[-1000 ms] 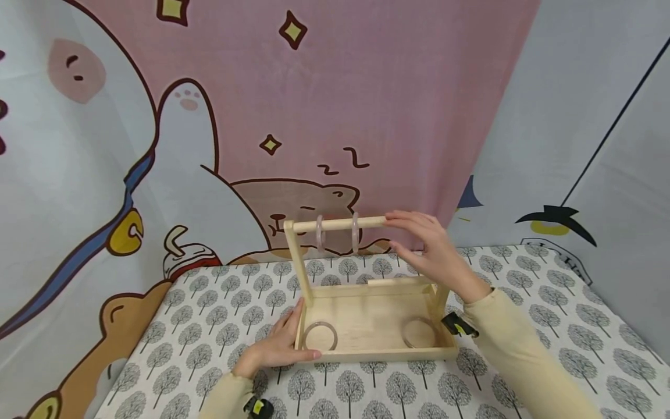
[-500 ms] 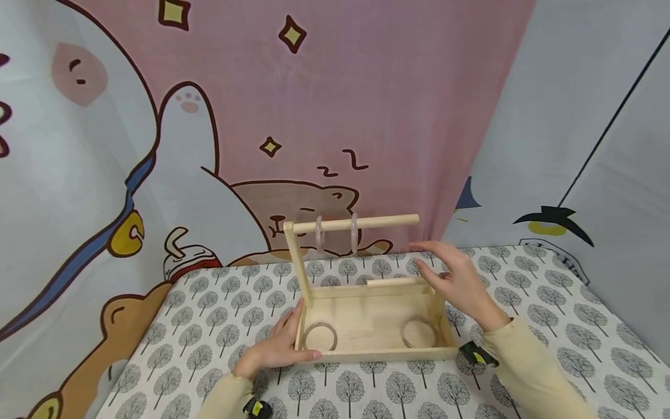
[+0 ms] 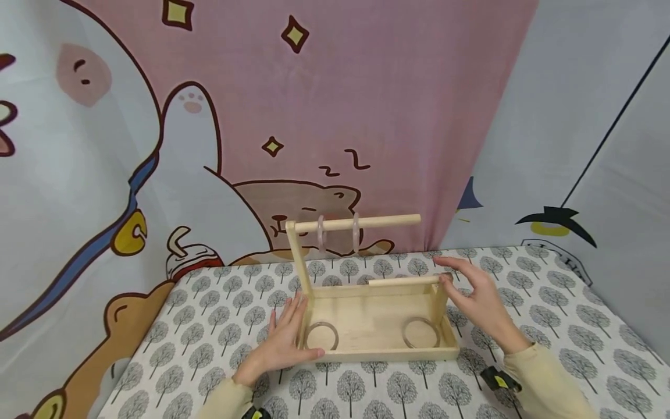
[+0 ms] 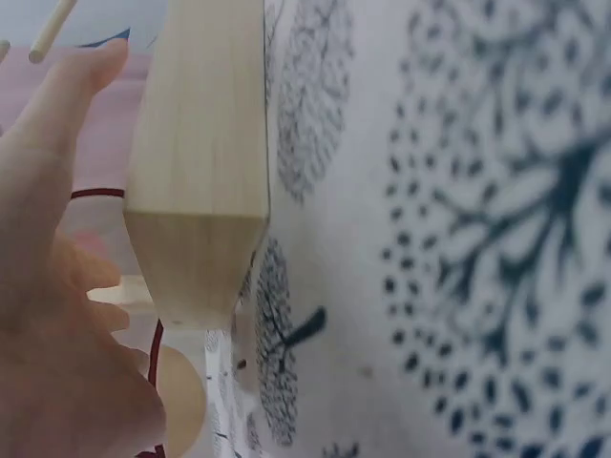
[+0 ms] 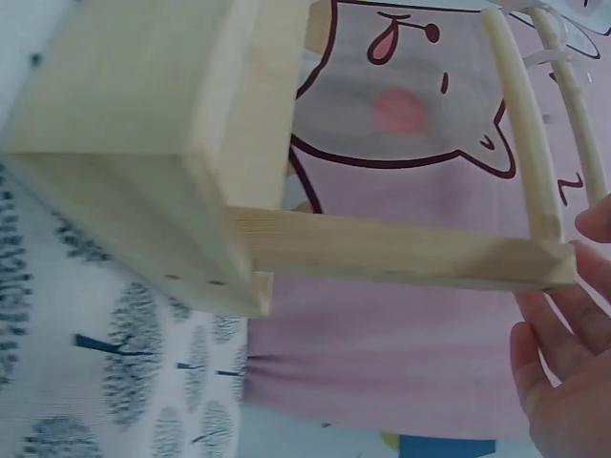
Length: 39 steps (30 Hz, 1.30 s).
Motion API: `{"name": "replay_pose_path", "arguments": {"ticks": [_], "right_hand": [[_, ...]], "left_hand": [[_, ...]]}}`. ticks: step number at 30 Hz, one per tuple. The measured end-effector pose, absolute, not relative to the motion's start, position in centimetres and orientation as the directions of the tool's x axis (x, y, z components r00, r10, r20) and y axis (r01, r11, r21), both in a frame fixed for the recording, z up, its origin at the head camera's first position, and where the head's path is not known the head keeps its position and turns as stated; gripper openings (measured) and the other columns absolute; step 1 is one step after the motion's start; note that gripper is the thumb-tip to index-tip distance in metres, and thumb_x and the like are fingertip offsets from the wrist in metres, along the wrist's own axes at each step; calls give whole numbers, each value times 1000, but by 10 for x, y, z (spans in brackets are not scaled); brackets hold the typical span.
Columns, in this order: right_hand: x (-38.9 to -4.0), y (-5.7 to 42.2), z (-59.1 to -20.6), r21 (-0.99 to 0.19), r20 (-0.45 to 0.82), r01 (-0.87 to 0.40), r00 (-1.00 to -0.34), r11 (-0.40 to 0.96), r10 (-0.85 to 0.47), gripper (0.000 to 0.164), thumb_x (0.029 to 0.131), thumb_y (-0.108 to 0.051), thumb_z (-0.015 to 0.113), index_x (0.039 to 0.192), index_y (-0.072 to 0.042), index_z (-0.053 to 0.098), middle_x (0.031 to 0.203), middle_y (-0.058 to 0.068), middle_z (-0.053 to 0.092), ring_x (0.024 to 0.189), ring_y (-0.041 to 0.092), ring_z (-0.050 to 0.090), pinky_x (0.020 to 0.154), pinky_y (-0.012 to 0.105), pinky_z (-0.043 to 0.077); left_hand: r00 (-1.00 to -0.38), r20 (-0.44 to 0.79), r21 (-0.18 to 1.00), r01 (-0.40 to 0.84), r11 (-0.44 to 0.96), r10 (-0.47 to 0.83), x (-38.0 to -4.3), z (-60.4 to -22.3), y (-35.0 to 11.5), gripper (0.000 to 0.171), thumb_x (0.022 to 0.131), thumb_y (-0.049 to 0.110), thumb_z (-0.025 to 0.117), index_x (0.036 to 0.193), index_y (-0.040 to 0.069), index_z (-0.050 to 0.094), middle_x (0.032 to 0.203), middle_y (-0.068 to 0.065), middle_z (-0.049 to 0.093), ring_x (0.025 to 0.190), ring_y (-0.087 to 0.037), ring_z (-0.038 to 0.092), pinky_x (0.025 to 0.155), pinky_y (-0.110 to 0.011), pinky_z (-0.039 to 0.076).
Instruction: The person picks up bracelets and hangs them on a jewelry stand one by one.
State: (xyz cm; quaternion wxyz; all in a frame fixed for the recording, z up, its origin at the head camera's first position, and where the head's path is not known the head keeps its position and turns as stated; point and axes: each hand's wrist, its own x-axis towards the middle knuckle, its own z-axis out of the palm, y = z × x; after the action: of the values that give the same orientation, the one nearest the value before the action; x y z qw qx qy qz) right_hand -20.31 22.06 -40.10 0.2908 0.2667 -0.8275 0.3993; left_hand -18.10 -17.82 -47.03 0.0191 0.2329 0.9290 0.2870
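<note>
A pale wooden bracelet stand (image 3: pixel 366 354) sits on the table, its shallow tray walled low. From its tall left post (image 3: pixel 299 256) a rod (image 3: pixel 389 222) runs rightward, carrying two pale bracelets (image 3: pixel 356 233). A lower rod (image 3: pixel 403 281) runs leftward from the short right post (image 5: pixel 401 248). Two more bracelets, left (image 3: pixel 323 336) and right (image 3: pixel 421 333), are in the tray. My left hand (image 3: pixel 282 343) rests against the tray's left end, fingers extended and thumb along the front edge. My right hand (image 3: pixel 478 299) is at the short post's top, thumb and forefinger apart, touching it.
A white cloth with tree prints (image 3: pixel 403 384) covers the table. Behind stands a curtain (image 3: pixel 392 116) with cartoon animals, and a pale curtain (image 3: pixel 591 145) hangs at the right.
My right hand has left the upper rod's free end, moving down and right to the short post's top. My left hand's fingers have shifted slightly up. The stand and bracelets stay put.
</note>
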Motion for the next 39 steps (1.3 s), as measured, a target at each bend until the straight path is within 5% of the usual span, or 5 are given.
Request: {"name": "replay_pose_path", "arguments": {"ticks": [8,15,26,32,39], "right_hand": [[-192,230,-413,-603,540,-524,-823,601,-176,43,89,-5,69,131,-6,58,125,10,62,112,9,52,95,21,38],[-183,242,-424,-662,501,-517,-844,543,-193,66,89,-1,67,147,-8,37,125,19,59,112,1,51,94,9,36],[-177,250,-439,-700,425,-474,-878,535,-222,62,91,-4,66,146,-4,36,125,20,57,113,11,53,92,11,40],[-177,250,-448,-677,352,-472,-881,565,-315,61,88,-5,69,140,8,38,129,29,50,112,45,52,87,47,52],[-176,250,-458,-692,214,-444,-879,570,-426,73,87,-19,71,142,11,34,138,37,33,121,58,37,87,70,41]], "left_hand": [[-883,230,556,464,689,409,-174,-469,-168,105,75,50,74,152,2,22,156,-20,6,141,-39,5,108,-67,10],[-868,309,560,496,664,387,-163,-473,-161,95,73,41,80,147,1,36,156,-22,11,137,-46,17,100,-73,22],[-842,280,584,531,614,462,-160,-475,-154,76,85,38,71,143,-1,41,149,-29,26,131,-53,28,98,-73,25],[-831,239,557,542,629,503,-161,-473,-148,72,91,43,63,140,-5,43,144,-31,34,128,-52,35,100,-70,26],[-829,170,445,548,709,533,-163,-471,-143,68,96,49,51,136,-5,49,141,-27,43,127,-44,42,103,-67,27]]}}
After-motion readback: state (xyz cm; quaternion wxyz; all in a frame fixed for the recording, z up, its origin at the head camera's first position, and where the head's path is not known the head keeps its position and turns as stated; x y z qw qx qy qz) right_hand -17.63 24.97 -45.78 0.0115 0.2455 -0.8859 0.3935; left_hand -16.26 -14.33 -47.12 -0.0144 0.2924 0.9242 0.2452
